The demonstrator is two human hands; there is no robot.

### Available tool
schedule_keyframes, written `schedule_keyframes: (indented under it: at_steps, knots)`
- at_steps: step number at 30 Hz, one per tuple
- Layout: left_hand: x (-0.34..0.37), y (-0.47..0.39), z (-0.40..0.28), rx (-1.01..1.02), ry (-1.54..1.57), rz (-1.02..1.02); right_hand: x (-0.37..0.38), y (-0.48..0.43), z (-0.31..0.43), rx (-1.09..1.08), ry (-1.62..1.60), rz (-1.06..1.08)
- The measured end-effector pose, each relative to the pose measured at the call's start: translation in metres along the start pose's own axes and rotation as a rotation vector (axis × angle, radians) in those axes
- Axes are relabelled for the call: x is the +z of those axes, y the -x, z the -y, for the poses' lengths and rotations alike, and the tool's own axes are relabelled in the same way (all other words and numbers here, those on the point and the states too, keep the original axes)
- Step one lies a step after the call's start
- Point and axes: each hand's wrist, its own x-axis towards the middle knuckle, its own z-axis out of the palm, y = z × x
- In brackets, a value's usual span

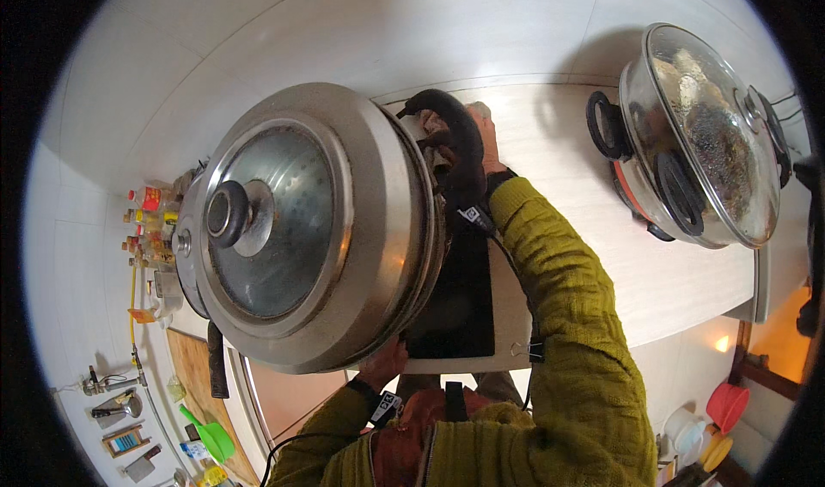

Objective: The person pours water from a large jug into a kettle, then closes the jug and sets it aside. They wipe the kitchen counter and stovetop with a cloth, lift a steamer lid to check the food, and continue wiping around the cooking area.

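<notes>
A large steel pot (387, 229), possibly a steamer, fills the middle left under a domed lid with a glass centre (303, 210) and a round black knob (227, 215). At its right side a thick black curved handle (461, 142) sticks out. My right hand (488, 135) is behind this handle, its fingers mostly hidden beside a crumpled brownish cloth (433, 124). My left hand (385, 362) is against the pot's near lower side, with the fingers out of sight beneath it. Part of a black glass hob (454, 300) shows below the pot's right side.
To the right, a glass-lidded pot (702, 145) of dark food stands on the white counter (567, 229). A black-handled pan (217, 361) is partly hidden at left. Bottles (151, 219), a wooden board (213, 403) and a green scoop (216, 442) lie beyond. Cables run along both sleeves.
</notes>
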Motion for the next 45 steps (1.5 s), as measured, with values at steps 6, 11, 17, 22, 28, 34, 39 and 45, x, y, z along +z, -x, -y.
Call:
schedule_keyframes:
  at_steps: [6, 11, 17, 22, 28, 34, 39, 45]
  knots:
    - [0.001, -0.001, 0.001, -0.07, 0.085, 0.076, -0.067, 0.03, -0.026, -0.056, -0.147, 0.284]
    - [0.008, 0.007, 0.005, -0.008, -0.046, 0.037, -0.075, 0.031, -0.023, 0.024, -0.064, 0.182]
    - [0.017, 0.017, 0.01, -0.03, -0.108, 0.066, 0.012, -0.048, -0.02, -0.014, -0.084, 0.227]
    - [0.023, 0.017, 0.014, 0.136, -0.172, -0.157, 0.037, -0.043, -0.018, -0.093, 0.015, 0.158]
    - [0.023, 0.018, 0.014, 0.07, -0.269, -0.193, -0.018, -0.027, -0.062, 0.197, 0.319, 0.272]
    - [0.014, 0.016, 0.013, 0.025, -0.13, -0.029, -0.089, 0.031, -0.078, 0.331, 0.365, 0.199]
    - [0.012, 0.01, 0.016, -0.03, -0.16, 0.068, -0.128, 0.093, -0.023, 0.293, 0.343, 0.205]
    - [0.02, 0.005, 0.017, 0.106, -0.131, -0.132, -0.172, 0.19, 0.076, 0.289, 0.255, 0.315]
